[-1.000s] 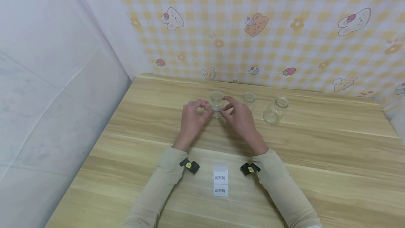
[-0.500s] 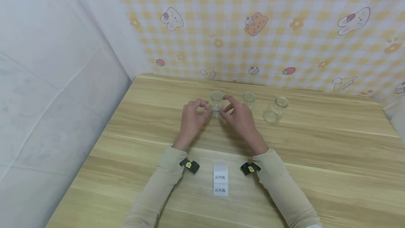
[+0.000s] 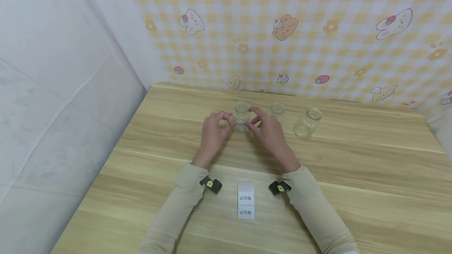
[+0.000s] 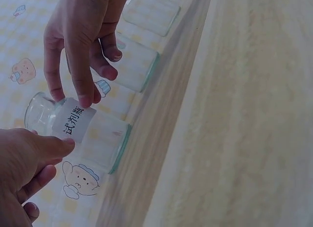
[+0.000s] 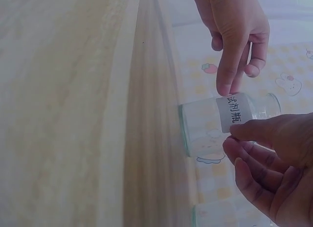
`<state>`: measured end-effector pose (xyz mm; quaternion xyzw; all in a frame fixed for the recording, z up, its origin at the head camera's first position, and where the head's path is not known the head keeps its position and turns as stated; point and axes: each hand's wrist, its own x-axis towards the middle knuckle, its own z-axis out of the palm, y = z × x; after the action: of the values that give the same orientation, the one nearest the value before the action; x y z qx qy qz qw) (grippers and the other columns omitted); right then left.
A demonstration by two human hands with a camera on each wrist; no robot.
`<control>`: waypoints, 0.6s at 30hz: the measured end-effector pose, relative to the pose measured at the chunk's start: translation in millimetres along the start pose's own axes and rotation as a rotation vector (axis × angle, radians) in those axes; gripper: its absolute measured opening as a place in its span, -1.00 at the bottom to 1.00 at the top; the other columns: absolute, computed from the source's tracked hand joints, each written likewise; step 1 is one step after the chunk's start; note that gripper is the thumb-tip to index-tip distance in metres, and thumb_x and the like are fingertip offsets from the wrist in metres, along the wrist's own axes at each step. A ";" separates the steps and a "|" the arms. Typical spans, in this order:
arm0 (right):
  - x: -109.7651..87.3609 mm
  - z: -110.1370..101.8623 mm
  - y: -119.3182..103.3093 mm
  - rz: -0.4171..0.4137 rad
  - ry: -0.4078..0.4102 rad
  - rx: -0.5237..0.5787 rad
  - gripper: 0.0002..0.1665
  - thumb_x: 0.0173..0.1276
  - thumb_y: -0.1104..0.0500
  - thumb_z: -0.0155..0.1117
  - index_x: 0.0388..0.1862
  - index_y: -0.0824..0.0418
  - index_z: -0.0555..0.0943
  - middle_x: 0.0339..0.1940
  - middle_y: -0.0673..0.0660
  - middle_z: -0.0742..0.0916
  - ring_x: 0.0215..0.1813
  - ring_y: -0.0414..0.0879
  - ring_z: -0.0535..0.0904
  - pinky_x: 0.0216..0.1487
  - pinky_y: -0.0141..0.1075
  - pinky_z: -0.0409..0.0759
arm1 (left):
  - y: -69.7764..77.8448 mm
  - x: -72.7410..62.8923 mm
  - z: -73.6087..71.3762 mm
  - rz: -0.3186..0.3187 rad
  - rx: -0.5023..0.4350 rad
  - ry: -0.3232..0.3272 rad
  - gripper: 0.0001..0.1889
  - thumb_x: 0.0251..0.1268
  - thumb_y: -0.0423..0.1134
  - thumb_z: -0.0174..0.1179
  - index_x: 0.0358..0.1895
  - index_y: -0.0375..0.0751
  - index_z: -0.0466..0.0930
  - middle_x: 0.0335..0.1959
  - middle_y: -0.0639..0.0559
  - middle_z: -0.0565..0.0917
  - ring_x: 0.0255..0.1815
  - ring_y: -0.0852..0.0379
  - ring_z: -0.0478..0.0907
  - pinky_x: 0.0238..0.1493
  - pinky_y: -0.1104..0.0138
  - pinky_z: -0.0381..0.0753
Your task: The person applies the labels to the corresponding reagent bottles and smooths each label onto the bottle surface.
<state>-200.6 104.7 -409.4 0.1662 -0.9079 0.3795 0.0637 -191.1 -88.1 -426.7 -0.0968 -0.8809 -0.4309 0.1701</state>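
Observation:
An uncapped clear glass bottle (image 3: 241, 108) stands upright near the back of the table, between the two hands. A small white label (image 4: 74, 120) with black printed characters lies across its front. My left hand (image 3: 214, 129) pinches the label's left end with thumb and forefinger. The right hand (image 3: 269, 130) pinches the opposite end, its thumb at the label's edge in the right wrist view. Both hands keep their fingertips right at the glass.
Two more clear bottles, a partly hidden one (image 3: 277, 109) and another (image 3: 307, 124), stand to the right. A strip of printed labels (image 3: 246, 200) lies between the forearms on the wooden table (image 3: 353, 167). A yellow checked cloth (image 3: 318, 50) hangs behind.
The label's printed face turned towards the head camera half a second ago and now looks thinner again. Both hands have shifted only slightly, and the bottle stays in place.

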 end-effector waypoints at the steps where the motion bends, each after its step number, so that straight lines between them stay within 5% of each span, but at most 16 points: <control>1: -0.1 0.0 -0.1 0.000 -0.001 0.001 -0.49 0.43 0.22 0.42 0.31 0.24 0.58 -0.27 0.20 0.84 -0.43 -0.01 0.75 -0.44 -0.19 0.64 | -0.3 0.1 -0.3 0.002 -0.001 0.000 -0.80 0.18 -0.38 0.50 -0.40 -0.15 0.61 -0.02 -0.10 0.80 -0.05 -0.11 0.64 0.14 0.00 0.45; 18: 0.2 -0.8 0.3 0.008 -0.015 0.021 -0.48 0.42 0.24 0.42 0.33 0.24 0.57 -0.27 0.21 0.84 -0.49 -0.06 0.73 -0.53 -0.27 0.58 | 1.4 0.6 -3.0 0.008 0.005 -0.016 -0.80 0.18 -0.43 0.46 -0.43 -0.16 0.60 -0.02 -0.11 0.80 0.00 -0.17 0.65 0.16 -0.03 0.45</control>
<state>-200.9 105.4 -409.0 0.1663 -0.9050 0.3878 0.0535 -190.5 -89.6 -423.8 -0.1034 -0.8828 -0.4274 0.1651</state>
